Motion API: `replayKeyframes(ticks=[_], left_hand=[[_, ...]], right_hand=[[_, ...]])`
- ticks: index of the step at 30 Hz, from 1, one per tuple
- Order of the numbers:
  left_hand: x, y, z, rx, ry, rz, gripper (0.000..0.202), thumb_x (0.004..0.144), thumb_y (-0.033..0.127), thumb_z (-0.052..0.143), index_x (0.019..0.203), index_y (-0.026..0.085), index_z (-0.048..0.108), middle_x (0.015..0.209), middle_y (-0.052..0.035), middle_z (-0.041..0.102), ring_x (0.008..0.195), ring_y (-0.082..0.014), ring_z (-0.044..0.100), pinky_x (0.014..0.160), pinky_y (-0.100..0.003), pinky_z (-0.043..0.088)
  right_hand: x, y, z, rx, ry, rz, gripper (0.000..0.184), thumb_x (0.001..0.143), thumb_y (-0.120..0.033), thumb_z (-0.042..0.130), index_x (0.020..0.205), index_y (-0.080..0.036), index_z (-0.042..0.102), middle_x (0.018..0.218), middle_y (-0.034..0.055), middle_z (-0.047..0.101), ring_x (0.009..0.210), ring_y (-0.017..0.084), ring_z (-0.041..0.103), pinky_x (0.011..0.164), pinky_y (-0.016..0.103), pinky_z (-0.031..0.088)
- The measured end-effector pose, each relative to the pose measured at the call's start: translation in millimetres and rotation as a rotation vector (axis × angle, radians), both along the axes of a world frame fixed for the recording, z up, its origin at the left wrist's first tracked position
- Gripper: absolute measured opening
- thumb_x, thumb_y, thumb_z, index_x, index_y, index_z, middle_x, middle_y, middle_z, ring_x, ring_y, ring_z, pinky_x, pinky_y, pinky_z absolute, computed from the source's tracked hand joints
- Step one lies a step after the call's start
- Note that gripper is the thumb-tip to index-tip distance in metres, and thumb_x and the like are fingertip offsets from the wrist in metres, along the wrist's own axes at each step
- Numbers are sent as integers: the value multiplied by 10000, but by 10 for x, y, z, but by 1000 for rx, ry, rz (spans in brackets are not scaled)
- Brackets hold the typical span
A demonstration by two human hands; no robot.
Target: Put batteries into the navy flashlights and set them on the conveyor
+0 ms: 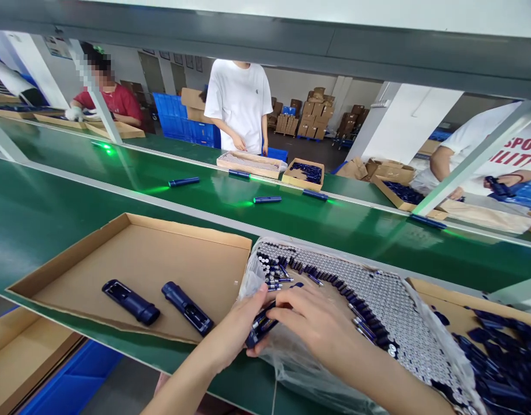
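My left hand (234, 325) and my right hand (312, 323) close around a small bunch of blue-sleeved batteries (260, 325) at the near edge of a plastic-lined carton. Several hundred batteries (390, 311) stand packed there, silver ends up, with some loose ones near my fingers. To the left, two dark blue plastic battery housings (131, 302) lie in a cardboard tray (135, 253), and the second housing (187, 308) is close to my left wrist. A box of similar dark blue parts (494, 346) sits at the right.
A green conveyor belt (291, 230) runs behind the carton, and dark blue tubes (267, 199) lie on it. Co-workers stand beyond the belts among cardboard boxes and blue crates (179, 118). A grey metal rail (291, 46) crosses overhead.
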State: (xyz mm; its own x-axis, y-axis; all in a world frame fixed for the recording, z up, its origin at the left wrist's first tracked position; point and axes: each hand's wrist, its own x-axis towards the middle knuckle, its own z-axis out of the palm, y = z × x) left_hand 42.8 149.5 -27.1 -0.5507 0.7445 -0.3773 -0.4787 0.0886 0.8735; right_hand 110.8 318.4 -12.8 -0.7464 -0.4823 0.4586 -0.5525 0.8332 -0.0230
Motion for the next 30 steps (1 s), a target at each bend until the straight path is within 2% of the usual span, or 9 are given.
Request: replayKeyframes(ticks=[4, 7, 14, 19, 22, 24, 26, 28, 30], left_hand=[[3, -24, 49, 18, -67, 25, 762, 833, 663, 445, 1387, 140, 478, 486, 37, 366, 387, -57, 327, 405, -169, 193], [8, 2, 60, 21, -74, 48, 782, 823, 667, 459, 1396, 135, 475, 475, 35, 355, 391, -60, 332, 401, -167, 196], [45, 83, 15, 21, -40, 24, 755, 841, 680, 410, 1403, 178, 468, 504, 38, 347, 390, -47, 328, 399, -165, 196], [96, 139, 21, 41, -88, 22, 733, 851, 645, 435, 1396, 156, 465, 471, 40, 349, 382, -49, 324, 397, -165, 184], [106, 156, -5, 51, -115, 8, 705, 860, 636, 429, 1373, 154, 484, 449, 42, 351, 377, -46, 327, 409, -165, 192], [94, 154, -29, 58, -95, 0, 643, 856, 601, 479, 1365, 208, 486, 577, 10, 494, 383, -27, 352, 411, -165, 194], [73, 148, -45, 72, -63, -12, 588, 830, 524, 578, 1355, 278, 483, 866, -25, 597, 412, -1, 393, 416, -161, 196], [55, 148, -52, 90, -56, -20, 585, 803, 440, 642, 1348, 305, 477, 1072, -41, 576, 428, 17, 410, 420, -161, 200], [48, 161, -53, 97, -72, -10, 602, 801, 388, 645, 1365, 294, 455, 1061, -44, 574, 422, 14, 403, 420, -165, 205]], right_hand=[[-32, 46, -208, -218, -44, 20, 317, 924, -105, 419, 1099, -253, 638, 1049, 22, 619, 957, 120, 573, 826, 262, 461], [-9, 42, -277, -261, -18, 8, 277, 928, -168, 442, 1057, -269, 664, 966, 28, 633, 861, 131, 591, 770, 288, 477], [59, 61, -141, -75, 29, -8, 277, 940, -155, 397, 1056, -196, 646, 981, 60, 624, 902, 156, 573, 795, 315, 448], [87, 64, -96, -133, -16, 23, 257, 936, -176, 441, 1058, -227, 662, 986, 29, 640, 901, 146, 572, 790, 302, 447], [119, 194, 9, -216, -54, 24, 344, 918, -151, 442, 1124, -291, 680, 1122, 16, 621, 985, 137, 580, 839, 282, 473], [144, 410, 85, -339, -95, -59, 408, 923, -133, 420, 1183, -336, 659, 1169, 3, 600, 1030, 103, 580, 853, 225, 483], [157, 698, 98, -439, -186, -237, 380, 938, -160, 424, 1172, -331, 670, 1103, 3, 628, 981, 75, 603, 817, 174, 486], [146, 969, 10, -423, -318, -436, 317, 930, -186, 462, 1077, -299, 719, 1006, 2, 666, 897, 83, 628, 786, 175, 485], [103, 1125, -171, -307, -464, -541, 314, 920, -169, 463, 1032, -276, 736, 981, 8, 683, 889, 112, 638, 809, 209, 488]])
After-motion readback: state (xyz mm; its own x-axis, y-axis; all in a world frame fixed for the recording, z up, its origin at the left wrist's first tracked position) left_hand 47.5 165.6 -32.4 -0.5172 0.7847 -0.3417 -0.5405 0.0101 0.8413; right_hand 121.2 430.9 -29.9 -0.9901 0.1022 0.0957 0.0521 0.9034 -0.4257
